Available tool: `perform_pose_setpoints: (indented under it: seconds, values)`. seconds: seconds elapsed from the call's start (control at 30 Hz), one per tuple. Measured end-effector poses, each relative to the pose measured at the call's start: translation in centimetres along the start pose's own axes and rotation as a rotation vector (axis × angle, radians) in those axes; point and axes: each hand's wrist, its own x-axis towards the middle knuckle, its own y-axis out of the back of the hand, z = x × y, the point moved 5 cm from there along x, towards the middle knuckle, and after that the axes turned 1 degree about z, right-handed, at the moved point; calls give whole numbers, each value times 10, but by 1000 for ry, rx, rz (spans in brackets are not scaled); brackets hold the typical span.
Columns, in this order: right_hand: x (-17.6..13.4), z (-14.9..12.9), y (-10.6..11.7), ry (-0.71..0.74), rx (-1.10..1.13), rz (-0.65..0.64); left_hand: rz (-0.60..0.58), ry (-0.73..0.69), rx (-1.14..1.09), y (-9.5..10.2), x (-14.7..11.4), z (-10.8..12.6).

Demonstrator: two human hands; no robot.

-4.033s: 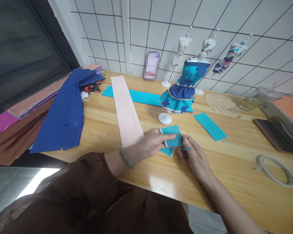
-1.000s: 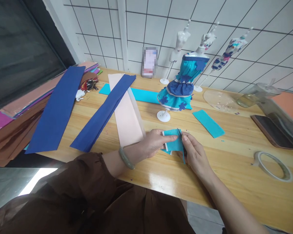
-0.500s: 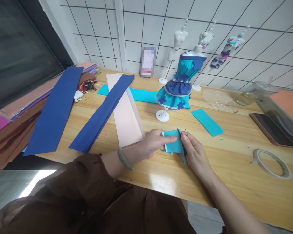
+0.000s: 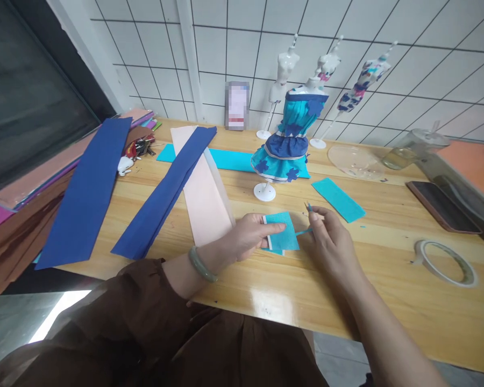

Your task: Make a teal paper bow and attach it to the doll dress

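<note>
My left hand (image 4: 252, 234) pinches a small turquoise crepe paper piece (image 4: 284, 231) with a white strip along its left edge; a second layer shows beneath it. My right hand (image 4: 331, 234) is closed round a pair of small scissors (image 4: 307, 207), of which only the tips show past the fingers. A thin turquoise offcut (image 4: 303, 232) stretches between the paper's right edge and my right fingers. Behind the hands, a mini dress form (image 4: 298, 134) wears a turquoise and blue tiered paper dress. A flat turquoise rectangle (image 4: 339, 200) lies beyond my right hand.
Blue paper strips (image 4: 167, 196), a pale pink strip (image 4: 207, 204) and stacked coloured paper (image 4: 28, 226) lie to the left. At right are a tape roll (image 4: 421, 252), a dark phone (image 4: 443, 207) and a lidded cup (image 4: 403, 156). Bare dress forms (image 4: 286, 67) stand by the tiled wall.
My right hand with the scissors has moved right, away from the paper. A narrow strip along the paper's right edge now hangs off toward my right fingers. The view has shifted slightly.
</note>
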Motion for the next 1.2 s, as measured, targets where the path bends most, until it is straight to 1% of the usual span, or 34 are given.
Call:
perform_pose_setpoints:
  seconds: [0.07, 0.1, 0.17, 0.23, 0.27, 0.37, 0.4, 0.43, 0.47, 0.53, 0.6, 0.63, 0.7, 0.8, 0.87, 1.0, 1.1, 1.2]
  values:
    - [8, 10, 13, -36, -328, 46, 32, -29, -10, 6, 0, 5]
    - [11, 16, 18, -63, -466, 48, 62, -45, -9, 11, 0, 9]
    - [14, 26, 24, -90, -659, 24, 140, -74, 15, 20, 0, 18]
    - [13, 32, 27, -63, -766, 21, 221, -100, 53, 28, -1, 28]
    - [12, 31, 28, -31, -805, 47, 253, -111, 68, 30, -2, 33]
    - [6, 19, 27, 108, -891, 209, 307, -135, 93, 35, -3, 40]
    - [4, 12, 24, 178, -877, 251, 311, -141, 100, 36, -3, 40]
    - [2, 6, 18, 261, -825, 257, 307, -146, 107, 37, -2, 40]
    - [1, 1, 10, 346, -742, 220, 297, -152, 114, 37, -1, 39]
    - [0, -7, -9, 482, -547, 51, 271, -157, 125, 38, 1, 36]
    - [0, -9, -25, 512, -446, -76, 250, -147, 134, 37, 3, 33]
    - [0, -9, -30, 500, -424, -98, 241, -135, 138, 37, 3, 32]
    - [2, -8, -35, 466, -387, -99, 221, -113, 149, 35, 3, 30]
    - [3, -6, -36, 411, -276, -115, 181, -100, 197, 32, 3, 28]
    - [5, -2, -34, 323, -146, -130, 170, -109, 254, 32, 3, 28]
    - [6, 7, -32, 97, 201, -180, 138, -130, 325, 30, 3, 28]
    - [5, 7, -30, 48, 366, -165, 100, -118, 331, 26, 2, 25]
    - [4, 4, -28, 23, 465, -148, 117, -84, 342, 23, 2, 21]
